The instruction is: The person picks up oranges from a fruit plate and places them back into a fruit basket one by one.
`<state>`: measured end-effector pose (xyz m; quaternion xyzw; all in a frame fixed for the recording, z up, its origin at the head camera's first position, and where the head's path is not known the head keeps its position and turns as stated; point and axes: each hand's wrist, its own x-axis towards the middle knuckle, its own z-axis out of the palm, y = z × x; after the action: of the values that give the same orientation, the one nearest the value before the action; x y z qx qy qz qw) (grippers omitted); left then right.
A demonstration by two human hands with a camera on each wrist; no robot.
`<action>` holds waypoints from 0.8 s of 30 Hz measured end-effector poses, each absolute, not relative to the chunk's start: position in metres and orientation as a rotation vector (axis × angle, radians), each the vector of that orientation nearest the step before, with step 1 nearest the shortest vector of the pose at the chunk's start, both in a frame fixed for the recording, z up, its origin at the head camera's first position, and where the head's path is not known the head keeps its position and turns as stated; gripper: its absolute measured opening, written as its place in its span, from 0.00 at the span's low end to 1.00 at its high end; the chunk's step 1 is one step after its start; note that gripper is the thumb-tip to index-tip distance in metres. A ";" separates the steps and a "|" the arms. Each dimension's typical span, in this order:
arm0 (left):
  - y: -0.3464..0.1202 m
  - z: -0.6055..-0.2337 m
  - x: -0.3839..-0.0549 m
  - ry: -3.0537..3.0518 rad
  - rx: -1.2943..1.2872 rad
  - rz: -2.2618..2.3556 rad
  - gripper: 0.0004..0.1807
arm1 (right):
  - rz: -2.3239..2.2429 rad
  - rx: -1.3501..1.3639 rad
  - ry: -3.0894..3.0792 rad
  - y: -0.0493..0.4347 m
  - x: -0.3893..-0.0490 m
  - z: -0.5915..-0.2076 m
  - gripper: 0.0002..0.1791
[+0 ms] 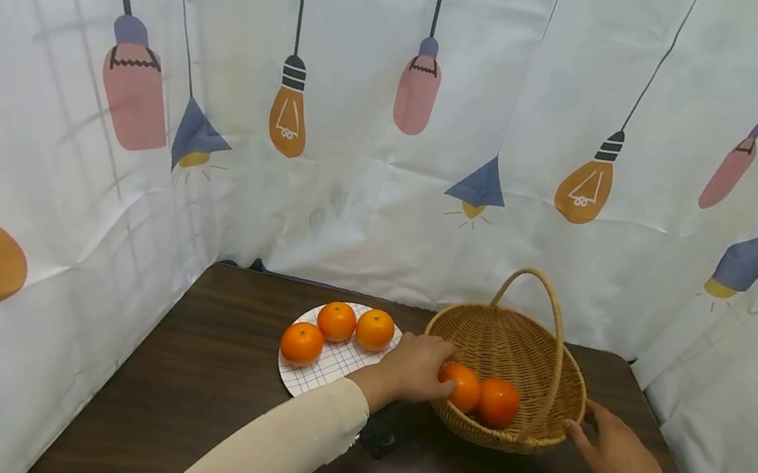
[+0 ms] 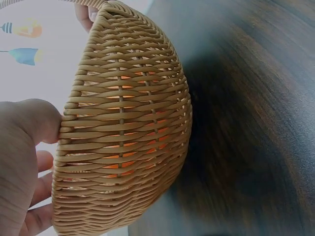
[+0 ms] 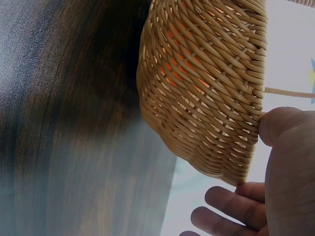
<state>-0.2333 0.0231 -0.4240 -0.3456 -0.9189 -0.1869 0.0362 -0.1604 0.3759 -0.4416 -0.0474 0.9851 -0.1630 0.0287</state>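
Observation:
A wicker basket (image 1: 509, 336) with a tall arched handle (image 1: 558, 302) stands at the right of the table, holding two oranges (image 1: 498, 402). On its left side, my left hand (image 1: 412, 368) grips the rim, the thumb close to one orange in the head view. The left wrist view shows that thumb (image 2: 42, 118) on the rim, and orange colour through the weave. My right hand (image 1: 625, 457) holds the rim at the opposite side. In the right wrist view its thumb (image 3: 280, 125) lies at the rim and its fingers (image 3: 236, 206) reach past the edge.
Left of the basket, three oranges (image 1: 337, 321) sit on a white round plate (image 1: 334, 364) with a grid pattern. My left forearm passes in front of the plate. A curtain (image 1: 352, 215) printed with lamps hangs behind the dark wooden table (image 1: 199, 391) and along both sides.

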 end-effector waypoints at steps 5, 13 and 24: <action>0.022 -0.427 -0.233 -2.827 -1.047 -0.581 0.21 | -0.499 -0.156 3.048 0.375 -0.161 -0.440 0.48; 0.017 -0.433 -0.232 -2.750 -1.076 -0.598 0.21 | -0.501 -0.157 3.039 0.374 -0.159 -0.440 0.47; -0.005 -0.431 -0.225 -2.597 -1.068 -0.747 0.23 | -0.489 -0.147 3.043 0.372 -0.159 -0.439 0.49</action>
<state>-0.2249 -0.0047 -0.4306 -0.3649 -0.8876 -0.2551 0.1176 -0.1587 0.3722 -0.4393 -0.0475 0.9858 -0.1583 0.0282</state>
